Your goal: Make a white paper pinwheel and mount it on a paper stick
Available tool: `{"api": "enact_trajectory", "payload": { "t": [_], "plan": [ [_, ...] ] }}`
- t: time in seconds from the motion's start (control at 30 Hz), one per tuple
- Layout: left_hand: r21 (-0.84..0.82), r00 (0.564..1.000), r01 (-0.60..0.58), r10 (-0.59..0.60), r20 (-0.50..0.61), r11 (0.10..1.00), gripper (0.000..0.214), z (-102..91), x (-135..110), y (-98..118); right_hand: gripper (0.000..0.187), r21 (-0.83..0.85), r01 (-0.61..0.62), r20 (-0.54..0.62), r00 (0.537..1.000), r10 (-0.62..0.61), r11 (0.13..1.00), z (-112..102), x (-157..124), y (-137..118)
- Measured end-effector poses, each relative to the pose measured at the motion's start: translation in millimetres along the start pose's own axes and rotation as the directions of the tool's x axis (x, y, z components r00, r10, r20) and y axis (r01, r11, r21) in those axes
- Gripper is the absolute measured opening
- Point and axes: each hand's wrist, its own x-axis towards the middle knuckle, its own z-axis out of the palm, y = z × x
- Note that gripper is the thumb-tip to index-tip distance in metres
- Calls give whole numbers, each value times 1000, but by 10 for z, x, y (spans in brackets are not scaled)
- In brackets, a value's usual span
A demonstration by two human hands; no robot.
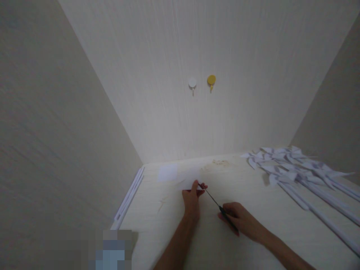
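Observation:
My left hand (pixel 192 198) is closed in a pinch on a sheet of white paper (pixel 189 179), which stands out only faintly from the pale surface. My right hand (pixel 239 219) grips the black handle of a screwdriver (pixel 213 198) with a long thin shaft. Its tip reaches the fingers of my left hand at the paper; whether it goes through the sheet I cannot tell. A square of white paper (pixel 168 172) lies flat just to the left.
At the right lie several white paper pinwheels (pixel 284 168) on rolled paper sticks (pixel 323 221). More paper rolls (pixel 129 195) run along the left edge. Small brown scraps (pixel 221 162) lie at the back. A white hook (pixel 192 83) and a yellow hook (pixel 211 80) are on the wall.

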Motion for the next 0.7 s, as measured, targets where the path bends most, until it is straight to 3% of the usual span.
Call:
{"api": "enact_trajectory", "payload": {
  "t": [0.2,0.7],
  "plan": [
    [130,999,-36,34,13,991,26,6,-9,-3,33,9,-10,-18,1000,11,1000,11,11,18],
    [103,999,-35,33,19,994,24,-6,5,-13,33,-1,-3,-14,1000,3,1000,12,13,16]
  ]
}}
